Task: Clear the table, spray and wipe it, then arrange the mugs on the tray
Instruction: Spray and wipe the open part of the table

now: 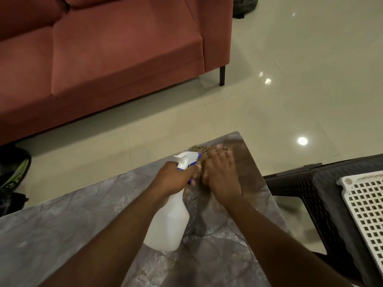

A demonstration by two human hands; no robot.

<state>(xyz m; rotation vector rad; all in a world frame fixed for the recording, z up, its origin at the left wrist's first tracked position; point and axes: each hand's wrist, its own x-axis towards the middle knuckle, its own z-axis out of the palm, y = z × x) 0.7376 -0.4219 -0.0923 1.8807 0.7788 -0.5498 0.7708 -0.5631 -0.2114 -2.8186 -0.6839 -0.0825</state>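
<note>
A grey marbled table [62, 230] fills the lower half of the view. My left hand [176, 179] grips the neck of a translucent white spray bottle [170, 222] with a white and blue trigger head, held above the table. My right hand [221, 175] lies flat with spread fingers on a dark patterned cloth [202, 151], pressed to the table near its far right corner. The cloth is blurred and mostly hidden under the hand. A white perforated tray [369, 208] rests on a dark wicker stool [323, 183] to the right. No mugs are in view.
A pink sofa [103, 59] stands beyond the table on a glossy tiled floor [300, 79]. Dark bags and shoes [12, 175] lie at the left edge, and another dark bag [244, 5] sits at the top.
</note>
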